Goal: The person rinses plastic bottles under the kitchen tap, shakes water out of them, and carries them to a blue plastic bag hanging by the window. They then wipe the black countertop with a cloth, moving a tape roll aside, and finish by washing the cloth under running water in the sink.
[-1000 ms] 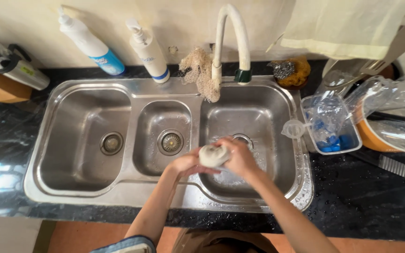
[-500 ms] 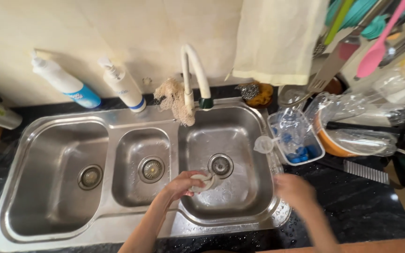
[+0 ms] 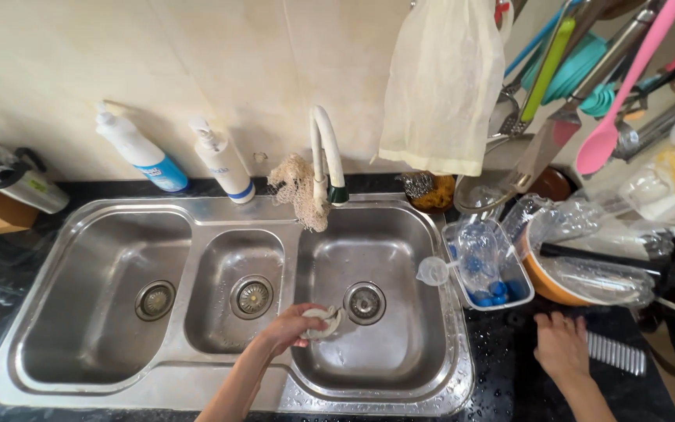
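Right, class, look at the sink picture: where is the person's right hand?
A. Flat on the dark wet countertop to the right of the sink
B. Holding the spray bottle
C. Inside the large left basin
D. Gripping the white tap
A: the right hand lies on the black countertop beside the sink, while the left hand holds a small white round object over the right basin.

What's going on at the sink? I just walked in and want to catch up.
A person stands at a three-bowl steel sink. Their left hand holds a small white round object over the right bowl, near its drain. Their right hand rests flat on the wet black counter, beside a clear container. No water visibly runs from the tap.
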